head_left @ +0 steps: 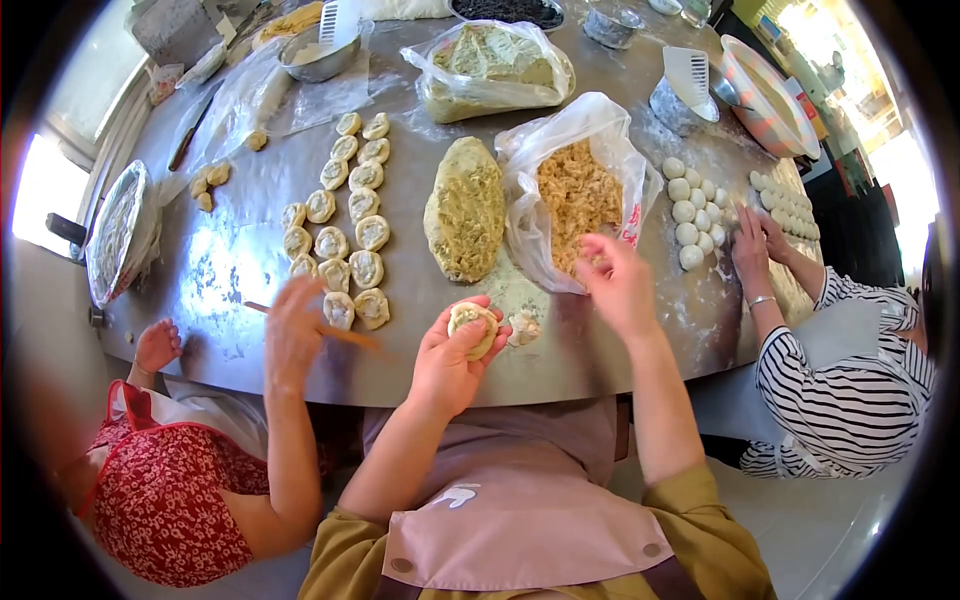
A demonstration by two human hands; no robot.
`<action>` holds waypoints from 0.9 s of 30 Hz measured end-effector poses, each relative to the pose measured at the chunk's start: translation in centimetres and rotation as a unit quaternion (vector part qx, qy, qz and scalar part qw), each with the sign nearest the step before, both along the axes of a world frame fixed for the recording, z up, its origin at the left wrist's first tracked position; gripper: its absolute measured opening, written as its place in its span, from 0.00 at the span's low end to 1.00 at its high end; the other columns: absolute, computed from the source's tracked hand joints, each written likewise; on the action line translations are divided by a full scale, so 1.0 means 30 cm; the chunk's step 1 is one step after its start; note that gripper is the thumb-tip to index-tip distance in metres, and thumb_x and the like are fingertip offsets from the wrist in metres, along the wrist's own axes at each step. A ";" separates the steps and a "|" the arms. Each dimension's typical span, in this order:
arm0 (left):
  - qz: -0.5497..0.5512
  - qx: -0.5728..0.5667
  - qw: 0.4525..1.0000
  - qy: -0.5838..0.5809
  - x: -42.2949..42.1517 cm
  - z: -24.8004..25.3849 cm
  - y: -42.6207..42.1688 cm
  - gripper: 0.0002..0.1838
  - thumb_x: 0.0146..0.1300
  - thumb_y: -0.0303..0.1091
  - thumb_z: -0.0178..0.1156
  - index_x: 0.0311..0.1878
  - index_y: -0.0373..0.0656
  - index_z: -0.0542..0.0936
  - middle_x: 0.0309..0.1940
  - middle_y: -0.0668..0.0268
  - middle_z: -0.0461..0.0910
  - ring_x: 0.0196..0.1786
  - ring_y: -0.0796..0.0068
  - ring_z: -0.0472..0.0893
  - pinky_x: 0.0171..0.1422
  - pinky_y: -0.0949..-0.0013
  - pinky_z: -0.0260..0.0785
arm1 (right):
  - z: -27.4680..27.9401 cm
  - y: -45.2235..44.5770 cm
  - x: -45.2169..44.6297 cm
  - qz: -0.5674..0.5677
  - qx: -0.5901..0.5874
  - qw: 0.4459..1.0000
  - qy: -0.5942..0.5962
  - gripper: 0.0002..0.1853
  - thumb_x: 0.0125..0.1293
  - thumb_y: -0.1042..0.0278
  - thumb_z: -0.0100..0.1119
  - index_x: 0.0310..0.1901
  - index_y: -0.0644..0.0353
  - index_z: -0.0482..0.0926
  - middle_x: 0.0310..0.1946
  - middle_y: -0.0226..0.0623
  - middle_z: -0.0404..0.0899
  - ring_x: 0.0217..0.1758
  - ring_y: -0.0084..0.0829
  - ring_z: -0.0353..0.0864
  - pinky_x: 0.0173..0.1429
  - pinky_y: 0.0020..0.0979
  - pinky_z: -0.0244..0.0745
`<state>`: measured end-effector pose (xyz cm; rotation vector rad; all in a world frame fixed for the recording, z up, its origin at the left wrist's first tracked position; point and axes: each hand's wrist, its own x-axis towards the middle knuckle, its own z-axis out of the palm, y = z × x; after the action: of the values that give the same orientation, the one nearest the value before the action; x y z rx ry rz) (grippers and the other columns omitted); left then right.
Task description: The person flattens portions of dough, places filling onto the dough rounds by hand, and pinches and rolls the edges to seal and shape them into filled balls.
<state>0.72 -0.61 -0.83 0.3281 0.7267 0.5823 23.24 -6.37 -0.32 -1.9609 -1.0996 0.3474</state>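
Above your apron [530, 545], your left hand [438, 368] grips the dough [473, 330] at lower centre, and too hard a thumb press could tear it. Your right hand [618, 285], right of centre, might snag the thin bag [522, 215] if its fingers catch the rim; blur means you cannot tell whether they pinch any mix [578, 188]. Your palm hides the dough's underside, and the co-worker [850, 385] at right is partly cut off.
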 end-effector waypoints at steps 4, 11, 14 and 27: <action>-0.049 0.015 0.999 -0.016 0.023 -0.004 -0.033 0.17 0.65 0.25 0.54 0.58 0.42 0.70 0.47 0.59 0.77 0.49 0.63 0.79 0.54 0.66 0.75 | -0.089 0.016 0.133 0.014 -0.178 0.956 -0.233 0.12 0.57 0.69 0.62 0.44 0.57 0.81 0.34 0.41 0.81 0.39 0.45 0.81 0.44 0.39 0.76; -0.039 -0.013 0.993 -0.114 0.010 0.003 -0.042 0.21 0.68 0.29 0.52 0.63 0.38 0.67 0.53 0.60 0.75 0.51 0.66 0.78 0.54 0.68 0.73 | -0.085 0.062 0.185 0.061 -0.147 0.985 -0.071 0.08 0.58 0.68 0.62 0.39 0.59 0.80 0.31 0.43 0.82 0.35 0.40 0.82 0.41 0.38 0.75; -0.045 -0.034 0.994 -0.098 0.004 -0.008 -0.029 0.18 0.69 0.31 0.52 0.60 0.36 0.69 0.51 0.59 0.76 0.50 0.66 0.78 0.53 0.68 0.73 | -0.069 0.057 0.180 0.035 -0.109 0.990 0.084 0.10 0.58 0.66 0.63 0.39 0.59 0.81 0.30 0.41 0.83 0.34 0.36 0.82 0.41 0.35 0.75; -0.089 -0.001 0.995 -0.046 0.040 0.017 -0.049 0.15 0.70 0.32 0.50 0.58 0.39 0.71 0.49 0.58 0.77 0.49 0.66 0.79 0.53 0.68 0.73 | -0.048 0.065 0.133 0.068 -0.116 0.990 -0.043 0.12 0.56 0.69 0.65 0.43 0.61 0.81 0.29 0.38 0.81 0.36 0.33 0.81 0.43 0.32 0.74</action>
<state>1.91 -2.07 -0.32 0.3588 0.6019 0.4247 27.23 -4.41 -1.76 -2.1248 -1.3010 0.4870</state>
